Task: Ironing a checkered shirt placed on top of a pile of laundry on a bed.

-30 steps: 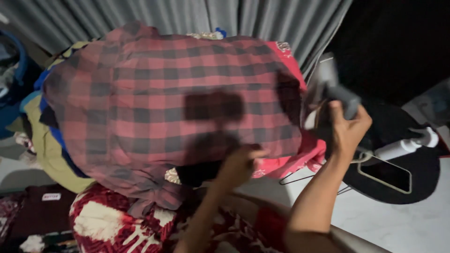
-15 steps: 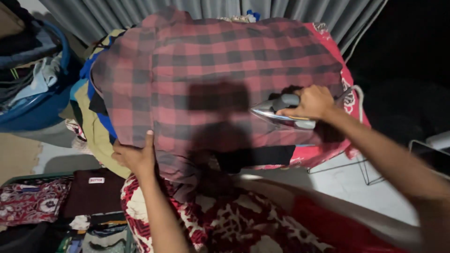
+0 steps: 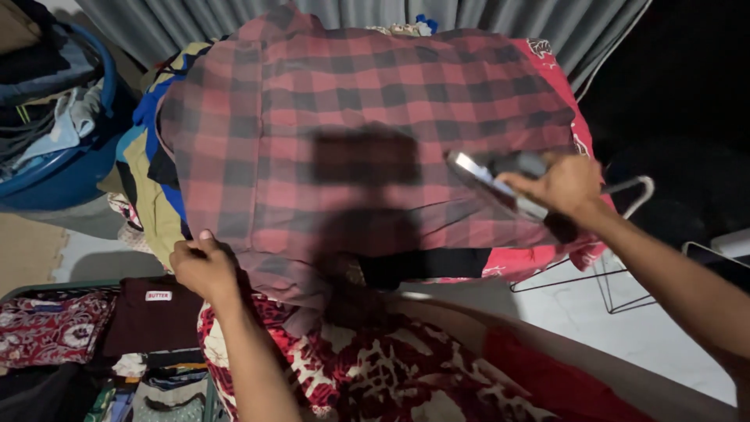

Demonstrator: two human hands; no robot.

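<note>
A red and black checked shirt [image 3: 336, 117] lies spread over an ironing board with a red patterned cover [image 3: 574, 133]. My right hand [image 3: 564, 186] grips the handle of a clothes iron [image 3: 492, 181], whose shiny soleplate is tilted up off the shirt's right side. My left hand [image 3: 201, 266] pinches the shirt's lower left edge, fingers closed on the cloth. A dark shadow falls across the middle of the shirt.
A blue basket [image 3: 58, 168] full of clothes stands at the left. More garments hang under the shirt's left side [image 3: 152, 203]. Folded clothes sit at the lower left [image 3: 152, 312]. A red and white patterned cloth [image 3: 367, 367] covers my lap. Grey curtain [image 3: 469, 19] behind; wire hanger [image 3: 629, 187] at right.
My right hand has moved the iron rightwards and tilted its soleplate up off the shirt. My left hand has dropped slightly and closed on the shirt's lower left edge.
</note>
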